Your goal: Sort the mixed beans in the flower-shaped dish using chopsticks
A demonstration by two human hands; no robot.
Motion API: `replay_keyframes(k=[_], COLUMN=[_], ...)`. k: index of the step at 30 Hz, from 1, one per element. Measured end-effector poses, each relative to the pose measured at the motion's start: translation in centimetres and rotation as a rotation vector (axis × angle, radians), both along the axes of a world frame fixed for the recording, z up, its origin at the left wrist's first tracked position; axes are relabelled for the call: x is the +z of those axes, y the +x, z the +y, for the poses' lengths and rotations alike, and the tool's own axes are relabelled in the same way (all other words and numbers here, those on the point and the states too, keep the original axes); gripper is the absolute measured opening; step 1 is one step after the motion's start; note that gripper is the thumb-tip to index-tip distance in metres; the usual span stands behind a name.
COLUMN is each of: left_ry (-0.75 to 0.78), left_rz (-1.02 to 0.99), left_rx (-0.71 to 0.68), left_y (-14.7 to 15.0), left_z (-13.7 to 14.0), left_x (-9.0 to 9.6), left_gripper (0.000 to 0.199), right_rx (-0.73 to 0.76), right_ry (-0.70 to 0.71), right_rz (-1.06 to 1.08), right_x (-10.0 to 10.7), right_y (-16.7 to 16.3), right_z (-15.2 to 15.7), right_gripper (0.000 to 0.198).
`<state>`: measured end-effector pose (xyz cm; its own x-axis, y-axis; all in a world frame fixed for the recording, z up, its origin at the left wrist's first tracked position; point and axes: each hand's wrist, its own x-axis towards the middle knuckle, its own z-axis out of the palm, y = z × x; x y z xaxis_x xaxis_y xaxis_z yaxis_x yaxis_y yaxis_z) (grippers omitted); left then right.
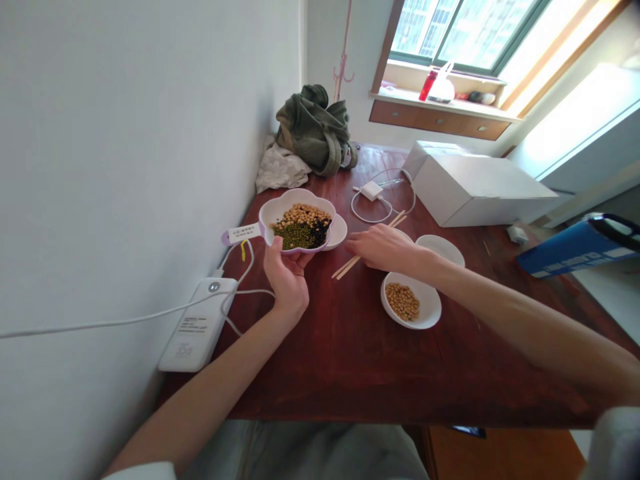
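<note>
My left hand (pixel 287 280) grips the near edge of a flower-shaped white bowl (pixel 270 208) with a lilac rim, thumb over the edge and fingers underneath. Inside it lie yellow soybeans (pixel 305 215), green mung beans (pixel 293 235) and black beans (pixel 320 233) in separate patches. My right hand (pixel 383 247) is closed around the middle of a pair of wooden chopsticks (pixel 345 268), low over the table; its fingertips are partly hidden. Just in front of that forearm stands a round white bowl (pixel 430 307) with soybeans in it.
More white bowls stand near, one (pixel 445 248) beyond my right forearm, one (pixel 339 232) behind the flower-shaped bowl. A power bank (pixel 193 340) with cables lies by the wall. Farther back are a charger (pixel 371 191), a green bag (pixel 315 130), a white box (pixel 480 183) and a blue container (pixel 575 247).
</note>
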<state>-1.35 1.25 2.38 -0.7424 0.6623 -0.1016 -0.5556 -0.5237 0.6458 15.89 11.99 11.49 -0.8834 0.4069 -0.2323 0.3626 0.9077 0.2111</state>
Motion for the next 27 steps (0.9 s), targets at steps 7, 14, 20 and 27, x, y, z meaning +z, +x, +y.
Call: replay_keyframes(k=[7, 14, 20, 27], left_ry=[0.064, 0.086, 0.073, 0.081], left_rz=[-0.001, 0.023, 0.061, 0.009], left_rx=[-0.026, -0.016, -0.037, -0.026], left_y=[0.2, 0.0, 0.3, 0.4], left_z=[-0.1, -0.2, -0.3, -0.4], left_x=[0.1, 0.8, 1.0, 0.6], left_gripper=[0.046, 0.037, 0.037, 0.037], right_rx=[-0.151, 0.063, 0.04, 0.115], right_ry=[0.097, -0.033, -0.036, -0.062], right_rz=[0.052, 0.14, 0.115, 0.094], right_x=[2.6, -0.2, -1.7, -1.9], right_y=[5.1, -0.6, -3.9, -0.6], right_z=[2.9, -0.3, -0.3, -1.9], right_gripper=[0.032, 0.047, 0.031, 0.035])
